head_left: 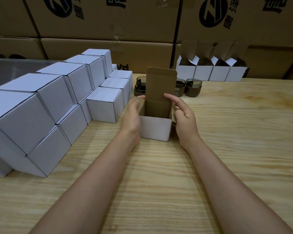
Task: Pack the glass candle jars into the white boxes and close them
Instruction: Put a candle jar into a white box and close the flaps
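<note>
An open white box (154, 128) with a brown inside stands on the wooden table in front of me, its tall lid flap (161, 83) upright. My left hand (133, 115) presses the box's left side flap. My right hand (183, 114) holds the right side flap, its forefinger touching the lid flap. I cannot see inside the box. Behind it stand several smoky glass candle jars, one at the right (193, 89), others (140, 87) partly hidden by the lid flap.
Several closed white boxes (46, 105) are stacked in stepped rows on the left. A row of open white boxes (211, 71) stands at the back right. Large brown cartons (108, 22) form a wall behind. The wooden table (159, 183) extends toward me.
</note>
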A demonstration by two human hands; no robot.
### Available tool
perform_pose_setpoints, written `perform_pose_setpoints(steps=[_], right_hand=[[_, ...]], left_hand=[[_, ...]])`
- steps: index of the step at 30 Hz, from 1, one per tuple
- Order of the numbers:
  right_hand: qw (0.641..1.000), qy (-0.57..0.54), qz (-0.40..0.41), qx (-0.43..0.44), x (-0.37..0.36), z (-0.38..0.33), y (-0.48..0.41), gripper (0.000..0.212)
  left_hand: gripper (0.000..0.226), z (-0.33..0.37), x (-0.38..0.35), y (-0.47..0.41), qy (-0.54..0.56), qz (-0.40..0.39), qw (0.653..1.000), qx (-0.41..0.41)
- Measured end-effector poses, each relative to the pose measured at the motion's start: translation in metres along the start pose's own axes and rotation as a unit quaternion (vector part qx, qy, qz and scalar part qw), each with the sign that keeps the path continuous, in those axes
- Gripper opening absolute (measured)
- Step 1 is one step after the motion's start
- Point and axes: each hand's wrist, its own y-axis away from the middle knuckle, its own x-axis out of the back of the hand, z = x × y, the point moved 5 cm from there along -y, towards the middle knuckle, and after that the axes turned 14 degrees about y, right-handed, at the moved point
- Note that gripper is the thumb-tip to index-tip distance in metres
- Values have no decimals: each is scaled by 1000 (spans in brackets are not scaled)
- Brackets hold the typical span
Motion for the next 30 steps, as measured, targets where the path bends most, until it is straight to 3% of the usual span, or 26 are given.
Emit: perform_pose_setpoints(steps=[6,13,17,24,30], right_hand=[[999,-2,-34,-7,7,-5,-1,36],[995,-29,-65,-69,4,-1,-3,45],[987,-54,-88,-126,5,3,-6,41],[997,-40,-39,-56,8,-3,-3,46],[995,17,-89,-46,-1,-1,0,37]], left_hand=[[32,2,1,5,9,-1,999,-43],[31,0,2,8,33,-11,998,-45],[26,-1,-2,12,66,-58,994,-60],[37,-5,0,11,41,-74,995,-60],[42,-6,2,11,27,-70,994,-79]])
